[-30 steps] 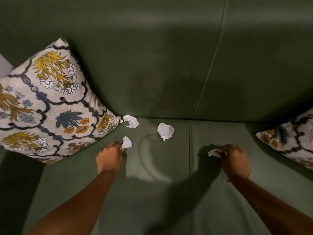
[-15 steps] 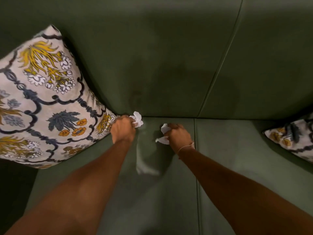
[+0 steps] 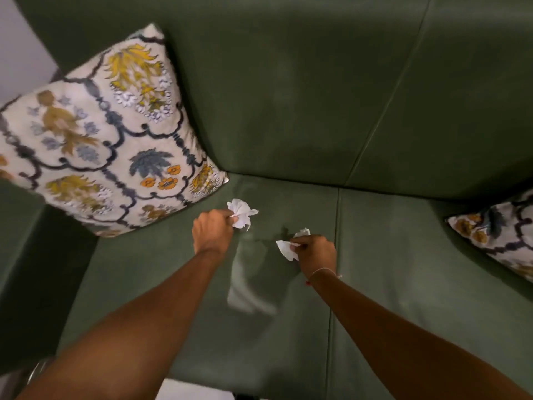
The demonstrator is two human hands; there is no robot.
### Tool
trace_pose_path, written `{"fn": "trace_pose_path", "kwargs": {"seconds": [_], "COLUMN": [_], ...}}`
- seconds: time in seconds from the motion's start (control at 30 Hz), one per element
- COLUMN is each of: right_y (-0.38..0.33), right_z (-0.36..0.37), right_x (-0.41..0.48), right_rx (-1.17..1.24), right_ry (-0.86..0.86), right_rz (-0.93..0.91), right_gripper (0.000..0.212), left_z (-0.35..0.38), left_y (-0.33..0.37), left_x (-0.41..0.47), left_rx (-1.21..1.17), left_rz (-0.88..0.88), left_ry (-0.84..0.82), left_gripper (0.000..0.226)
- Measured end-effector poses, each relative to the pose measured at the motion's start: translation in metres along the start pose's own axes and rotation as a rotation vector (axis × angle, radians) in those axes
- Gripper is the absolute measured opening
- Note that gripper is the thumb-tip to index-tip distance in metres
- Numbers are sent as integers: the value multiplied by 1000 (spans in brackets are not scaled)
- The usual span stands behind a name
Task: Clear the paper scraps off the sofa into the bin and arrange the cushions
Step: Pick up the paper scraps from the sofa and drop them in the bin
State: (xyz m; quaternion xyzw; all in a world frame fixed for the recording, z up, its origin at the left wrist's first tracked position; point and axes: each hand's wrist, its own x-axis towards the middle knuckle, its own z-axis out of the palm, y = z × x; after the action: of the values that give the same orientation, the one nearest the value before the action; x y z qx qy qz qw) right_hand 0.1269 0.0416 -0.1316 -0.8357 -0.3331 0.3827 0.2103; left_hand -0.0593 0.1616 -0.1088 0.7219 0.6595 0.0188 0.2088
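Note:
My left hand [image 3: 213, 233] is closed around crumpled white paper scraps [image 3: 241, 215] that stick out past its fingers, just above the green sofa seat [image 3: 403, 269]. My right hand [image 3: 315, 251] grips more white scraps [image 3: 285, 249], one poking out behind the knuckles. A large floral cushion [image 3: 95, 140] leans in the sofa's left corner against the backrest, close to my left hand. A second floral cushion [image 3: 501, 229] lies at the right edge, partly cut off by the frame. No loose scrap shows on the seat. No bin is in view.
The green sofa backrest [image 3: 288, 82] rises behind the seat, and the left armrest [image 3: 26, 241] stands beside the big cushion. A pale floor patch [image 3: 193, 392] shows below the seat's front edge. A seam splits the seat just right of my right hand.
Both hands picked the last loose scraps off the seat near the backrest and have drawn back toward me holding them. The view has shifted, showing more of the left cushion.

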Motion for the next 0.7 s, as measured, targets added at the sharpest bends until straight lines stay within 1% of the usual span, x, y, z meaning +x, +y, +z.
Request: {"fn": "trace_pose_path", "kwargs": {"seconds": [0.07, 0.13, 0.2, 0.3, 0.33, 0.43, 0.57, 0.63, 0.7], "right_y": [-7, -14, -20, -37, -44, -69, -96, -103, -106], "right_z": [10, 27, 48, 91, 109, 165, 252, 299, 341], "right_x": [-22, -44, -64, -94, -105, -138, -185, -211, -235], "right_rx": [34, 13, -14, -23, -31, -133, -164, -212, -196], "right_ry": [-55, -105, -114, -182, -200, -257, -347, -385, -440], "right_rz": [35, 42, 36, 50, 57, -9, -29, -59, -63], "right_gripper": [14, 16, 16, 15, 16, 15, 14, 14, 15], "left_z": [-9, -15, -18, -26, -28, -34, -37, -37, -34], "left_y": [-22, -49, -78, -130, -151, -217, -310, -354, -391], "left_x": [-27, -54, -79, -116, -129, -165, -211, -232, -249], "left_rx": [-48, -87, -124, -169, -164, -169, -151, -175, -223], "left_rz": [-61, -122, -182, -282, -307, -385, -477, -570, -684], "left_ry": [10, 35, 57, 61, 59, 45, 23, 26, 15], "left_gripper": [20, 21, 19, 15, 15, 18, 20, 19, 19]}}
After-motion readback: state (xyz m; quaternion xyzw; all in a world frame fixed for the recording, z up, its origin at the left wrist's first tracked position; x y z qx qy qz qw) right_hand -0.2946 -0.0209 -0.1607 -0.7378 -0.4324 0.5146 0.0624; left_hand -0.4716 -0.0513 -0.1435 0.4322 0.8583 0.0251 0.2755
